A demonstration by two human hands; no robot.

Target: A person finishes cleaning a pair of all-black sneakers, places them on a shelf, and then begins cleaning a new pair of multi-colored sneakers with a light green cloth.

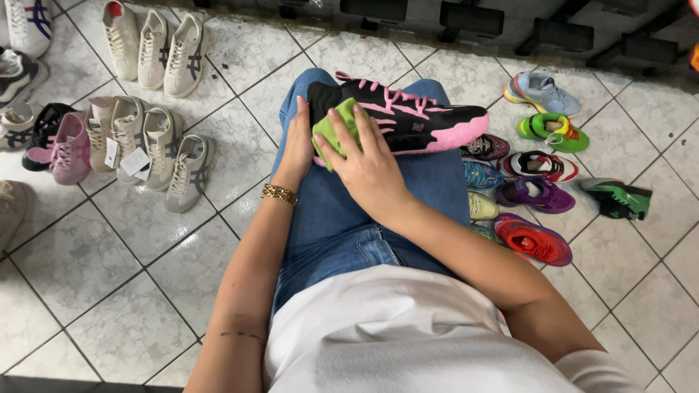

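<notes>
Wiping: right hand (368, 166) presses a green cloth (336, 129) flat against the heel end of a black shoe (397, 116), fingers spread over the cloth, not curled
Left hand: left hand (297, 144) cups the heel from the left side, fingers wrapped loosely on it; gold chain bracelet (279, 193) on that wrist
Materials: shoe upper smooth and matte, pink laces, pink sole edge; cloth soft, crumpled; jeans (342, 218) blue denim
Location: shoe lies on the person's lap, across the thighs
Axis: long axis runs left-right, toe to the right, heel at the hands, laces facing up
Floor: glossy pale marbled tiles (109, 262); beige sneakers (156, 145) to the left, small bright shoes (539, 193) to the right
</notes>
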